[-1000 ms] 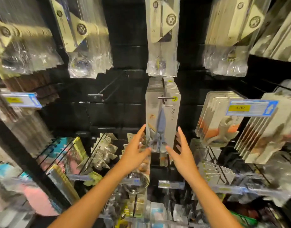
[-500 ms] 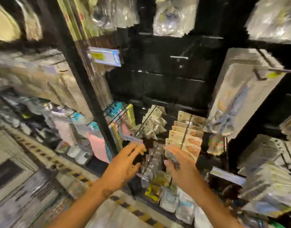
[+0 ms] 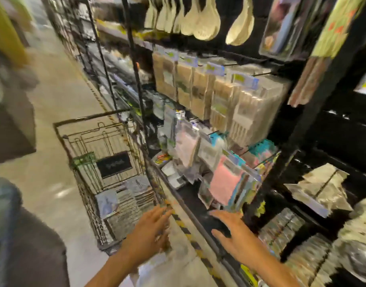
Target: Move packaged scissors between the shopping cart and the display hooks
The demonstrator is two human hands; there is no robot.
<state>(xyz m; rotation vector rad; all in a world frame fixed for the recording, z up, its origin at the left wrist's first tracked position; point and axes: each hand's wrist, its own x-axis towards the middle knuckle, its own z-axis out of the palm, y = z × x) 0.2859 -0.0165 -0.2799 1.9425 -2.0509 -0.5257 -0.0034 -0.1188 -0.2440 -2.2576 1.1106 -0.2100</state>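
The frame is blurred by motion. A black wire shopping cart stands in the aisle at lower left, with several flat scissors packs lying on its bottom. My left hand hovers over the cart's near right corner, fingers spread, holding nothing. My right hand is held out to the right of it, in front of the lower shelf rail, fingers apart and empty. The hook with the hanging scissors packs is out of view.
A tall black display rack runs along the right, hung with packaged goods, pale spoons at the top and pink packs lower down. A yellow-black striped strip marks the floor beside it. Another person's dark clothing fills the left edge.
My view has swung left and down from the scissors hook to the cart. Both empty hands dropped from the hanging pack to just above the cart's near corner and the shelf rail.
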